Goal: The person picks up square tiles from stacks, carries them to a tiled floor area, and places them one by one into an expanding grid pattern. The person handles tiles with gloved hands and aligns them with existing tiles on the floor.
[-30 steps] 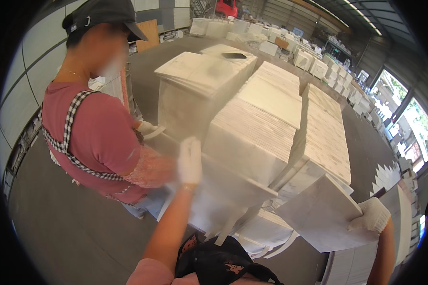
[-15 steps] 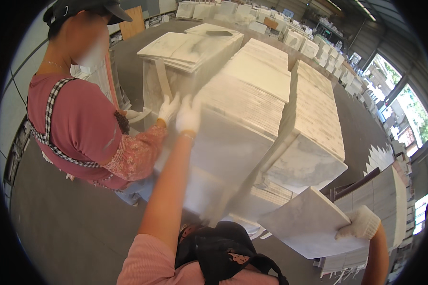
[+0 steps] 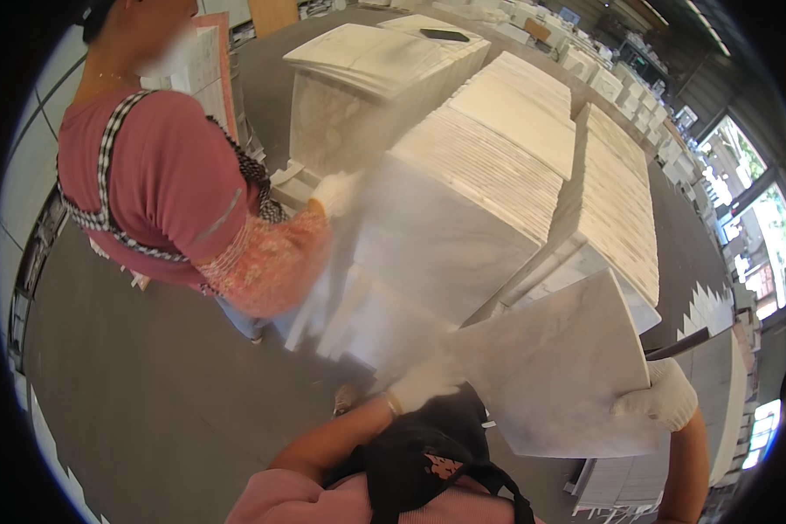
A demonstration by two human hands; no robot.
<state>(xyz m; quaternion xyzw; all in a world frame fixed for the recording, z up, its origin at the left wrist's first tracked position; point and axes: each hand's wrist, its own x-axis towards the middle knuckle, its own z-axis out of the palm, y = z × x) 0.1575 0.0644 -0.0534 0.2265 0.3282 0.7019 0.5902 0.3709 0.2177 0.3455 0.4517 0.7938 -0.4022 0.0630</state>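
Grey floor (image 3: 166,393); right hand (image 3: 664,397) clasps slab (image 3: 559,358); left hand (image 3: 424,384) extended, blurred.

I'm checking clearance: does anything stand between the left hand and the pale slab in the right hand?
Nothing visible does. The left hand, blurred and possibly touching, is by the left edge of the pale slab, whose right edge the right hand holds.
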